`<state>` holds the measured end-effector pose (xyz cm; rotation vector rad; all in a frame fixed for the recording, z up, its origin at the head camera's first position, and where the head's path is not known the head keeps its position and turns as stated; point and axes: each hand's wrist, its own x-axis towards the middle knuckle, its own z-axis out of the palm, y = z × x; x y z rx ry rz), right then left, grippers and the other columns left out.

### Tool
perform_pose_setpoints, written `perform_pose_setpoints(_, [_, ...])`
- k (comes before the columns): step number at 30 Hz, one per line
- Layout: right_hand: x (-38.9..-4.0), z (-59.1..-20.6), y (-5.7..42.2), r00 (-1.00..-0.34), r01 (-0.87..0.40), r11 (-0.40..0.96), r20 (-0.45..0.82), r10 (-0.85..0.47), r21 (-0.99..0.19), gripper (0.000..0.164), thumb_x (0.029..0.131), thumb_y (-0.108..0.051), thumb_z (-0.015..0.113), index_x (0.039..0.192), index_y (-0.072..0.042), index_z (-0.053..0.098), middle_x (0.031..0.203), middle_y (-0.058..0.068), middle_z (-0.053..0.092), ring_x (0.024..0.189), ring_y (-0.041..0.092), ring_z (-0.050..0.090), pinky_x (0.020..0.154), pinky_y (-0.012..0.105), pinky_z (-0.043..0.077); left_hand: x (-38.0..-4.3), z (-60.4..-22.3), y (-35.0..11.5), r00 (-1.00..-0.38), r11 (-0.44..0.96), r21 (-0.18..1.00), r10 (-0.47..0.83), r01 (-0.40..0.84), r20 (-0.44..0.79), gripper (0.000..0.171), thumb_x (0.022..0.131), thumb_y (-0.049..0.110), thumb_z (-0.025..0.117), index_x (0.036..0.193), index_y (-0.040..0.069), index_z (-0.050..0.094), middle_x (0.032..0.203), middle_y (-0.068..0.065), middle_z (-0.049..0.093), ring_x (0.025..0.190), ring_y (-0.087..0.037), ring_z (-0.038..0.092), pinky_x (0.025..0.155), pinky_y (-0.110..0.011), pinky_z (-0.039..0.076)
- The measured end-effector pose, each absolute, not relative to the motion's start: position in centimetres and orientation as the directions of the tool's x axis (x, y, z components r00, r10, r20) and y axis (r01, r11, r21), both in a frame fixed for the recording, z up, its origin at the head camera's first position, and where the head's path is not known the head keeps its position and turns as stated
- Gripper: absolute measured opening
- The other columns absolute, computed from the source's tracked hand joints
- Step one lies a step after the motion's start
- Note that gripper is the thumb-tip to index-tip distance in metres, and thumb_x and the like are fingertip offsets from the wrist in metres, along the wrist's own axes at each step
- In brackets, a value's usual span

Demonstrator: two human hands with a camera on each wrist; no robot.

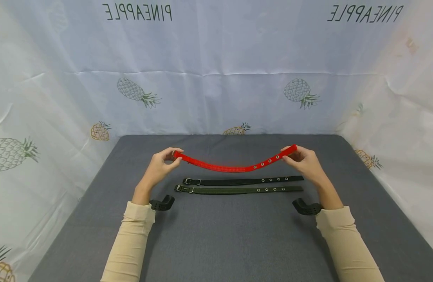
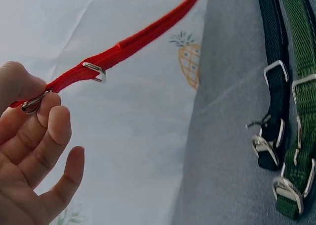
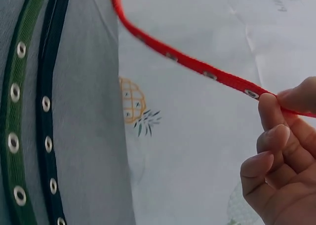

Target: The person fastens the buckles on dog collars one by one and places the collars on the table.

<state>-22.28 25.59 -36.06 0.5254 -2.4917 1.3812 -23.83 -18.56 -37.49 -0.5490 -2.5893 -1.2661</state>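
Red strap [image 1: 223,168] in the air, just right of centre in the head view, and it's sagging in a shallow curve between two hands! The left hand [image 1: 161,163] has the buckle end, thumb and forefinger in a narrow grip. The left wrist view shows a metal buckle [image 2: 35,102] right at those fingertips and a metal loop [image 2: 94,67] a little way up the strap. Over to the right hand [image 1: 305,161]: another narrow pinch, this one on the plain end, the red tip poking out beyond the fingers. In the right wrist view a row of eyelets [image 3: 252,93] runs right up to that grip.

Just below in the head view, two more straps stretch out flat: the black strap [image 1: 234,182] above, the green strap [image 1: 230,191] close beneath, side by side and apart. Buckles at the left on both, eyelets towards the right!

Under them, the grey counter [image 1: 234,235] fills the lower middle. A black wrist device [image 1: 163,203] sits at the left wrist, its twin at the right, with beige sleeves [image 1: 130,243] running to the bottom edge. Round the back and sides hangs white cloth [image 1: 216,47], printed with pineapples, mirrored lettering across the top!
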Motion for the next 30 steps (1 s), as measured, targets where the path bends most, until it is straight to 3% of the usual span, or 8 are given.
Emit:
perform_pose_setpoints(5, [-22.2, -35.8, 24.5, -0.893, -0.449, 0.468, 0.402, -0.202, -0.761, 0.022, 0.089, -0.002, 0.066, 0.11, 0.004, 0.064, 0.08, -0.026, 0.063, 0.065, -0.005, 0.056, 0.052, 0.021, 0.04, -23.6, -37.2, -18.0, -0.895, 0.529, 0.722, 0.251, 0.446, 0.369, 0.029, 0.092, 0.011, 0.065, 0.121, 0.004, 0.064, 0.091, -0.018, 0.07, 0.087, -0.026, 0.068, 0.071, -0.022, 0.051])
perform_pose_setpoints(11, [-22.0, -35.6, 23.1, -0.873, -0.484, 0.436, 0.447, -0.193, -0.758, 0.018, 0.088, 0.0, 0.066, 0.104, 0.008, 0.067, 0.086, -0.03, 0.063, 0.071, -0.01, 0.06, 0.06, 0.012, 0.048, -23.3, -37.2, -17.2, -0.85, 0.448, 0.722, 0.284, 0.527, 0.445, 0.03, 0.089, 0.008, 0.067, 0.117, 0.001, 0.064, 0.086, -0.017, 0.069, 0.075, -0.009, 0.066, 0.072, -0.016, 0.052])
perform_pose_setpoints(22, [-21.5, -35.5, 21.1, -0.871, -0.483, 0.447, 0.467, -0.156, -0.753, 0.016, 0.088, -0.001, 0.067, 0.102, 0.005, 0.069, 0.079, -0.025, 0.06, 0.065, -0.006, 0.054, 0.056, 0.014, 0.044, -22.7, -37.0, -15.4, -0.785, 0.284, 0.738, 0.327, 0.612, 0.526, 0.024, 0.087, 0.002, 0.067, 0.111, -0.003, 0.066, 0.088, -0.023, 0.068, 0.07, -0.008, 0.063, 0.075, -0.016, 0.053])
perform_pose_setpoints(25, [-21.4, -35.5, 20.6, -0.863, -0.496, 0.438, 0.482, -0.152, -0.75, 0.014, 0.087, 0.0, 0.067, 0.1, 0.005, 0.07, 0.08, -0.025, 0.06, 0.063, -0.003, 0.052, 0.055, 0.015, 0.042, -22.6, -37.0, -14.8, -0.769, 0.242, 0.739, 0.333, 0.629, 0.546, 0.024, 0.087, 0.002, 0.068, 0.109, -0.005, 0.066, 0.088, -0.022, 0.066, 0.073, 0.0, 0.06, 0.079, -0.015, 0.052])
perform_pose_setpoints(30, [-21.3, -35.5, 19.8, -0.857, -0.507, 0.39, 0.499, -0.13, -0.768, 0.015, 0.085, 0.004, 0.068, 0.099, 0.01, 0.069, 0.09, -0.021, 0.056, 0.072, -0.005, 0.054, 0.062, 0.012, 0.046, -22.7, -37.1, -13.9, -0.719, 0.191, 0.701, 0.322, 0.687, 0.616, 0.022, 0.085, 0.004, 0.07, 0.105, -0.006, 0.068, 0.099, -0.02, 0.062, 0.09, 0.005, 0.056, 0.087, -0.013, 0.05])
